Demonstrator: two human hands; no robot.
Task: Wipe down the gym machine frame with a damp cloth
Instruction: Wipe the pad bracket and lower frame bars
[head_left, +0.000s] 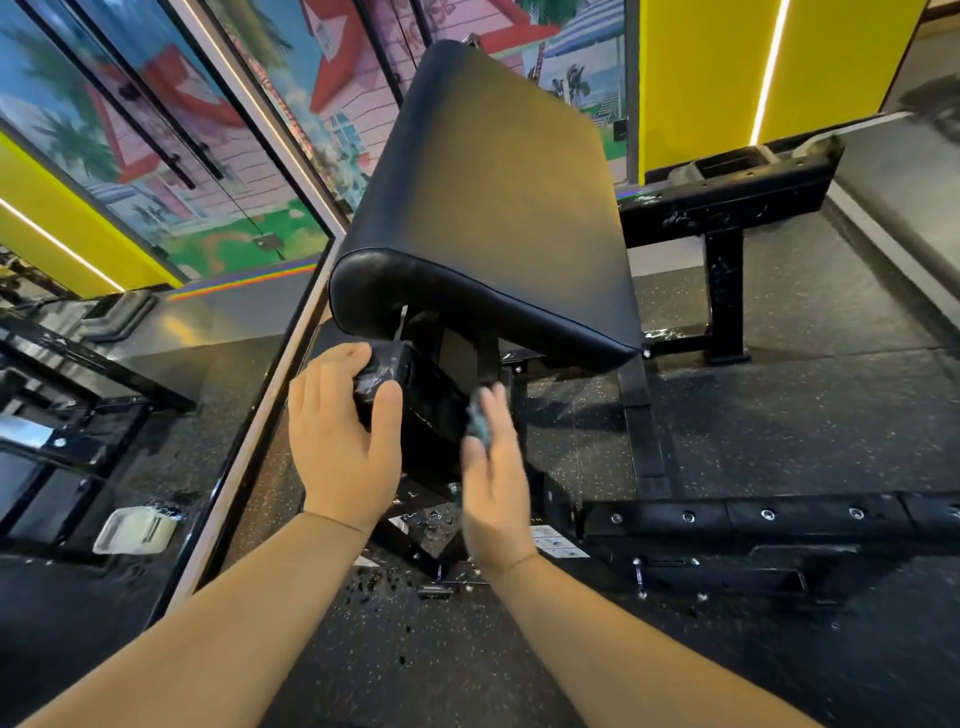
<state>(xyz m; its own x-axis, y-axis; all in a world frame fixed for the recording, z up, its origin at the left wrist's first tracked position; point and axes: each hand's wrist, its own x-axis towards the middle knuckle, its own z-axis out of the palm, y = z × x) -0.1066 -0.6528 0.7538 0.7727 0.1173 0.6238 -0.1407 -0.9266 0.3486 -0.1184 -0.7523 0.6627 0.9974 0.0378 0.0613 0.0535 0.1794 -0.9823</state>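
**Frame wipe: hands & cloth**

L hand (343, 436) — we grip the scuffed tube end of the black frame (727, 205) under the pad (498, 197), fingers curled round it. R hand (496, 488), blurred — we hold a dark cloth (480, 423) betw. thumb & fingers, just right of that tube, below the pad edge. Speckled floor (779, 415) beneath.

right hand (494, 470) motion-blurred, cloth (479, 422) indistinct
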